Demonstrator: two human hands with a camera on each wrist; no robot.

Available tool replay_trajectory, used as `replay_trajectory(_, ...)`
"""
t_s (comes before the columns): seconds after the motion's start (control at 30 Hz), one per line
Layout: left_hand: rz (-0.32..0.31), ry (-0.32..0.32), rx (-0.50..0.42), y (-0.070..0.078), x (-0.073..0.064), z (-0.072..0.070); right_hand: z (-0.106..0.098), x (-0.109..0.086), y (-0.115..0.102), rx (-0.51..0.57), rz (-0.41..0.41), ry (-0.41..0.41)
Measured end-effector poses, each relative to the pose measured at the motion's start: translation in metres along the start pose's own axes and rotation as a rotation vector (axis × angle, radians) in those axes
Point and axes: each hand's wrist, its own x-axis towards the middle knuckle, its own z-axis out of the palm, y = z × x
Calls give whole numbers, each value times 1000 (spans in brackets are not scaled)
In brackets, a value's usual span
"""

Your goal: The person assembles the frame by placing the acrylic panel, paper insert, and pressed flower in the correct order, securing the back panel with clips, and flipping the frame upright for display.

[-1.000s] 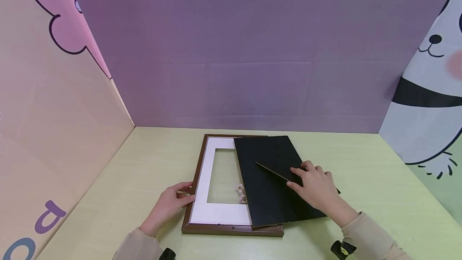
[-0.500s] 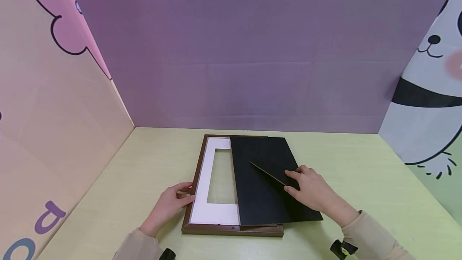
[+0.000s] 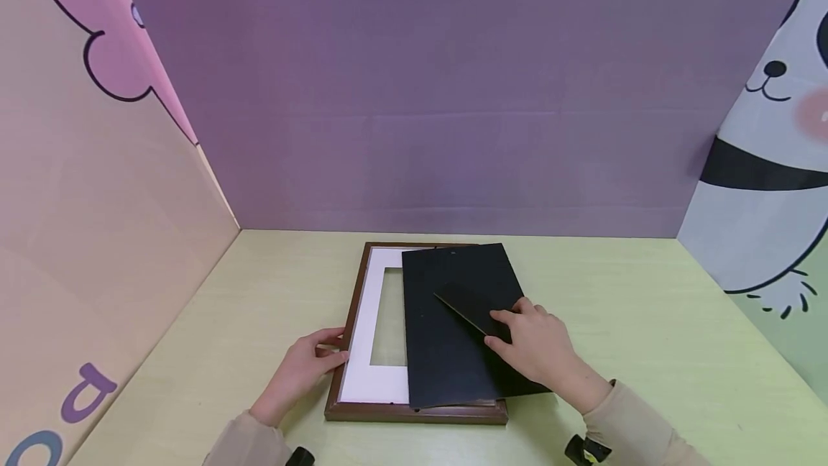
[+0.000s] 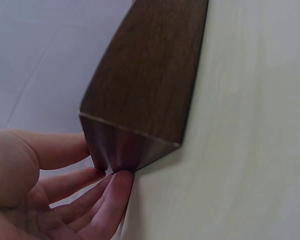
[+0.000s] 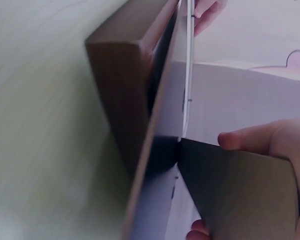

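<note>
A brown wooden picture frame (image 3: 388, 412) lies face down on the table, a white mat (image 3: 371, 384) showing inside it. My left hand (image 3: 300, 369) grips its left side; in the left wrist view, thumb and fingers pinch the moulding (image 4: 145, 70) near a corner. A black backing board (image 3: 446, 372) overlaps the right part of the frame, slightly askew, and sticks out past its right side. My right hand (image 3: 540, 351) holds the board's hinged stand (image 5: 245, 190) between thumb and fingers. In the right wrist view, the board stands tilted against the frame's edge (image 5: 115, 85).
The pale wooden table (image 3: 194, 351) meets a purple back wall (image 3: 420, 92). A pink-printed panel (image 3: 116, 185) rises at the left, and a panel with a panda-like drawing (image 3: 770, 164) at the right.
My right hand has carried the backing board leftward over the frame, covering more of the mat opening and the small flowers seen earlier. My left hand stays at the frame's left side.
</note>
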Motion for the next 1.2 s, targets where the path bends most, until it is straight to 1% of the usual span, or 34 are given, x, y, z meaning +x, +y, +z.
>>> replay_trajectory(0.13,-3,0,1,-1,0,0,0,3,-10,-17,12,-36)
replay_trajectory(0.33,-11,2,-3,1,-1,-1,3,4,-13,-4,16,4)
replay_trajectory(0.47,-8,2,-5,1,-1,0,3,2,-12,14,12,10)
replay_trajectory(0.67,-9,2,3,-1,0,0,1,6,-14,31,26,18)
replay_trajectory(0.87,-19,6,1,1,0,0,1,10,-27,16,45,-11)
replay_trajectory(1.03,-16,3,-15,2,-1,0,5,12,-40,-11,44,16)
replay_trajectory(1.2,-9,5,-20,1,-1,0,10,11,-51,-9,51,35)
